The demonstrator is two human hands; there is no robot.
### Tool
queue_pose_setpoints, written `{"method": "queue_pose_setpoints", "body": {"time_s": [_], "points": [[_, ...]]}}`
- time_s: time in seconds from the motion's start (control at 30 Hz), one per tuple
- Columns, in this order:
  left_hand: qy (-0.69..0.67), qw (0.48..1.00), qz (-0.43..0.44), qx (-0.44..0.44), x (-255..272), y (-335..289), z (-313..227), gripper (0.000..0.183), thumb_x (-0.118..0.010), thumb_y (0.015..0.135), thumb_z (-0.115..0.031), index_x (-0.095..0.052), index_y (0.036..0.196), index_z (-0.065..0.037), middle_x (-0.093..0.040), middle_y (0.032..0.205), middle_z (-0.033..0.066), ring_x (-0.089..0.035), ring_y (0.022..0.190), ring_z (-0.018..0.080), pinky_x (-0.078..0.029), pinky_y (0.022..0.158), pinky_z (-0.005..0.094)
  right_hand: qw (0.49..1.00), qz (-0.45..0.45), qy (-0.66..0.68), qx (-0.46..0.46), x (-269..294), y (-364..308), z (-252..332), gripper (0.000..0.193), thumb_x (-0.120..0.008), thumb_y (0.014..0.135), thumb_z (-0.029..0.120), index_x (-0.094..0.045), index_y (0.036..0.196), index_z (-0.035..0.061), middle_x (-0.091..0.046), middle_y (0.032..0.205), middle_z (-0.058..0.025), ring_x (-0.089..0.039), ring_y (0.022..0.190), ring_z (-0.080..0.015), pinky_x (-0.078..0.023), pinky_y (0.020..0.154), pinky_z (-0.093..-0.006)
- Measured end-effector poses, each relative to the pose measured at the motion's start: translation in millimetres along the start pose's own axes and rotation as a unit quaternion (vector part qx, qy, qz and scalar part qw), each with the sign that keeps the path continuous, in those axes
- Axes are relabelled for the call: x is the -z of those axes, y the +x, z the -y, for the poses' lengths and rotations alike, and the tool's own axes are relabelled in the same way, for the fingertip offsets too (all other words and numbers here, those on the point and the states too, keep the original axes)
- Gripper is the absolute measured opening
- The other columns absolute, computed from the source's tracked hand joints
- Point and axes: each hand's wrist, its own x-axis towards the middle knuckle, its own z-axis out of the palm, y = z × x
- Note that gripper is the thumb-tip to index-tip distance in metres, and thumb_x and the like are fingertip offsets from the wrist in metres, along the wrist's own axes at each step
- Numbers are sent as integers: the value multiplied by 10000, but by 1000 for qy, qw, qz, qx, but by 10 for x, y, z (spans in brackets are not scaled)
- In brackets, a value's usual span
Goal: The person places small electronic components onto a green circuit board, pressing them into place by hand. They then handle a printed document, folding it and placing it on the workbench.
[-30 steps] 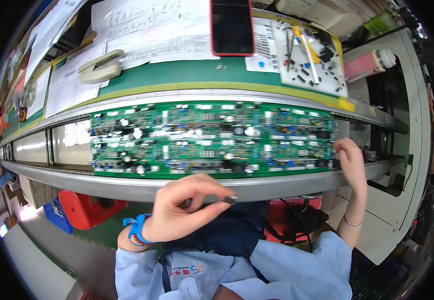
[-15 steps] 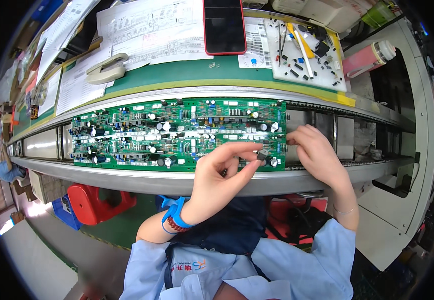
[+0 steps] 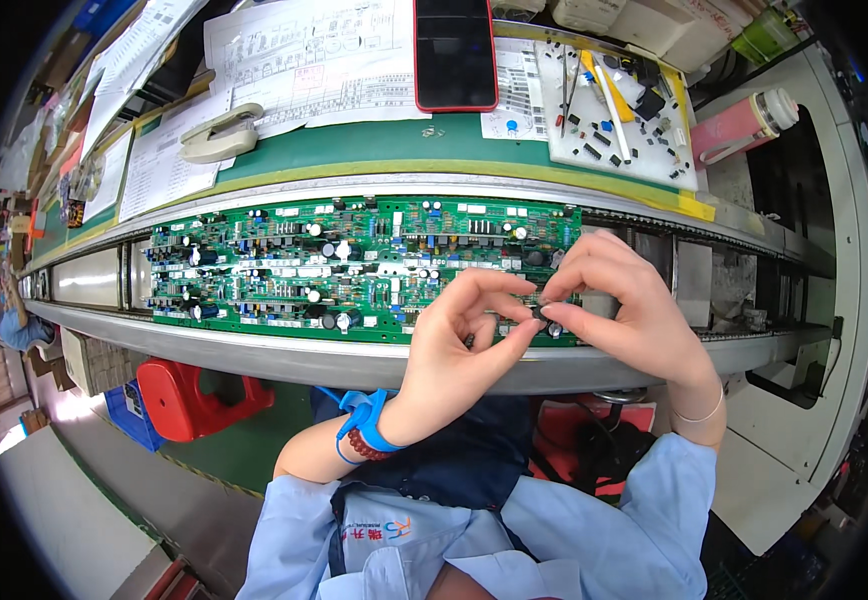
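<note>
Head camera looks down on a long green circuit board [image 3: 354, 265] lying flat on a conveyor rail [image 3: 254, 345] that runs across the front of the bench [image 3: 374, 145]. Both hands meet over the right end of the board. Left hand [image 3: 459, 335] has its thumb and forefinger pinched together on a small dark component [image 3: 542, 314], with the other fingers curled loosely; a blue wrist strap [image 3: 364, 420] and a red bead bracelet sit on that wrist. Right hand [image 3: 619, 310] is also closed in a pinch, its fingertips touching the same small component from the other side, right at the board's near edge.

Farther back on the bench, a red-cased phone [image 3: 456, 52] lies face up on printed sheets [image 3: 314, 55], a white tape dispenser [image 3: 219, 135] sits to the left, and a white tray [image 3: 619, 110] of loose parts and tweezers sits to the right, beside a pink bottle [image 3: 744, 125]. A red stool [image 3: 194, 395] stands below the rail.
</note>
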Motion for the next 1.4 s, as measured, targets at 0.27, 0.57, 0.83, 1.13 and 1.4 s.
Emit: {"method": "queue_pose_setpoints", "body": {"time_s": [0.27,0.57,0.83,1.13,1.4], "points": [[-39,992,114,25,138,-131,-164,380,-396,840,96,-440,1207,7,-511,1161,99,-455,762,91,-391,733,213,960,-156,-229,49,197,312,-451,66,-634,757,57,-586,785,20,-529,784,-67,-490,801,-249,-398,742,-360],[-128,988,88,-15,100,-153,-113,312,-387,890,90,-411,1193,21,-473,1253,200,-431,1238,298,-349,1043,400,955,-82,-280,48,117,376,-584,83,-657,733,61,-605,791,31,-509,796,-56,-467,813,-232,-369,759,-335],[-119,990,71,-31,103,-133,-63,313,-395,907,61,-388,1215,5,-474,1255,207,-437,1232,297,-351,1042,393,942,-78,-322,58,115,359,-547,79,-663,720,61,-607,767,31,-500,780,-49,-473,815,-231,-367,751,-337],[-202,977,73,2,74,-135,-122,403,-389,910,0,-303,1303,-3,-397,1332,231,-351,1295,288,-260,1084,401,930,-102,-351,47,129,282,-521,92,-671,715,74,-623,786,43,-524,791,-38,-491,833,-223,-365,744,-348],[-323,941,75,68,-42,-131,-192,532,-413,926,-273,-228,1376,-58,-243,1430,255,-296,1323,292,-238,1082,379,966,-61,-200,153,-128,-43,148,224,-722,664,131,-638,869,99,-580,826,-9,-526,806,-206,-370,704,-331]]}}
